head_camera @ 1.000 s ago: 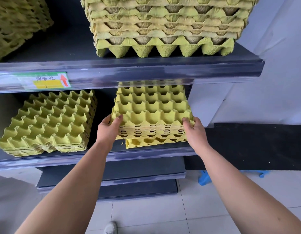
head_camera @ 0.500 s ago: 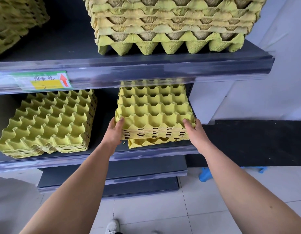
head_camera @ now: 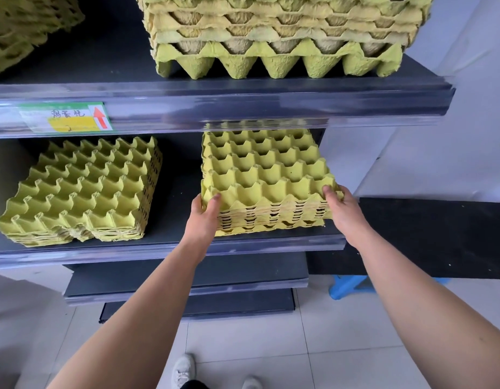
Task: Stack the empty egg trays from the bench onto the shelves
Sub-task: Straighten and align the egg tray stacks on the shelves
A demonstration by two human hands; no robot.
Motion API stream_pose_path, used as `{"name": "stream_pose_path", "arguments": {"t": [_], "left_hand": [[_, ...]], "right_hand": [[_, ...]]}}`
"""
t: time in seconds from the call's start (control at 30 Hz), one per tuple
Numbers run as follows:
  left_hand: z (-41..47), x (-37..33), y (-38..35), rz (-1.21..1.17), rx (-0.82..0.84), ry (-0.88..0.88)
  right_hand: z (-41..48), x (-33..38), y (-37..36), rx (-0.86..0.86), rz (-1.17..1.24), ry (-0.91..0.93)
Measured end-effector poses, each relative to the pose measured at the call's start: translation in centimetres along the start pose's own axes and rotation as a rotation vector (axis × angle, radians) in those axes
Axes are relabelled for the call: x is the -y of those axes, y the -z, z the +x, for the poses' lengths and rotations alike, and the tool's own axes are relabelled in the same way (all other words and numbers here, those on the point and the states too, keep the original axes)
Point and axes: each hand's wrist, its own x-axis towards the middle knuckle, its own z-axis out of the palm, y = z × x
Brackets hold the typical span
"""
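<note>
A stack of yellow-green egg trays [head_camera: 264, 178] rests on the middle shelf [head_camera: 170, 249], right of centre. My left hand [head_camera: 204, 214] grips its near left corner, thumb on top of the upper tray. My right hand [head_camera: 343, 209] grips the near right corner the same way. The stack's bottom tray sticks out a little toward me. A second stack of trays [head_camera: 83, 192] lies on the same shelf to the left, apart from the held stack.
The upper shelf [head_camera: 243, 99] carries a tall tray stack [head_camera: 279, 37] overhead and another stack [head_camera: 24, 26] at the far left. A price label [head_camera: 66, 117] sits on its edge. Lower shelves [head_camera: 187, 279], a blue stool [head_camera: 347, 287], tiled floor and my shoes [head_camera: 184, 370] lie below.
Both hands have pushed the held stack slightly further back and squared it over the bottom tray. The view has moved closer to the shelf.
</note>
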Motion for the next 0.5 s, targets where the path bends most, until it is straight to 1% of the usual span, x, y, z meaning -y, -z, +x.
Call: {"name": "stream_pose_path", "arguments": {"t": [0.17,0.27,0.4,0.5], "left_hand": [[0.2,0.2,-0.5,-0.001,-0.017,0.000],[0.8,0.2,-0.5,0.038,-0.028,-0.002],[1.4,0.9,-0.5,0.162,-0.001,0.093],[1.9,1.6,-0.6,0.193,-0.034,0.118]], "right_hand": [[0.2,-0.5,-0.5,0.049,-0.020,-0.022],[0.6,-0.8,-0.8,0.094,-0.041,-0.046],[1.3,-1.5,-1.5,0.158,0.002,-0.103],[1.6,-2.3,-1.8,0.170,0.018,-0.101]]}}
